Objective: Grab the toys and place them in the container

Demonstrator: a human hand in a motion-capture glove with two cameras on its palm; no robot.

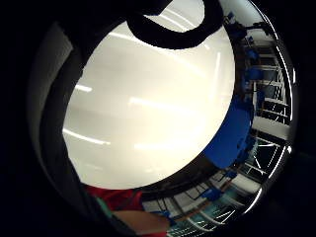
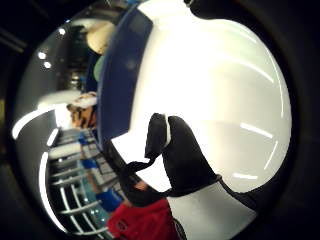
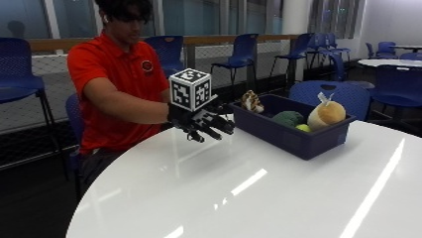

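Blue bin [image 3: 296, 135] sits on the white table [image 3: 264, 193] with the toys [image 3: 290, 118] inside. Just beside the bin, the gloved right hand [image 3: 201, 121] hangs above the table, fingers spread, holding nothing. From the thumb side, the bin [image 2: 117, 75] stands beside the black thumb [image 2: 172, 145].

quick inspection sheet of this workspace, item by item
surface: white round table, glossy, with light streaks.
job's things: dark blue container on the table; in it a striped toy at the near end, a green toy, a small yellow-green ball and a tan round toy.
clutter: nothing seen.
grippers: gloved right hand above the table beside the container, fingers relaxed, holding nothing.
cables: nothing seen.
surroundings: blue chairs, windows, another white table behind.
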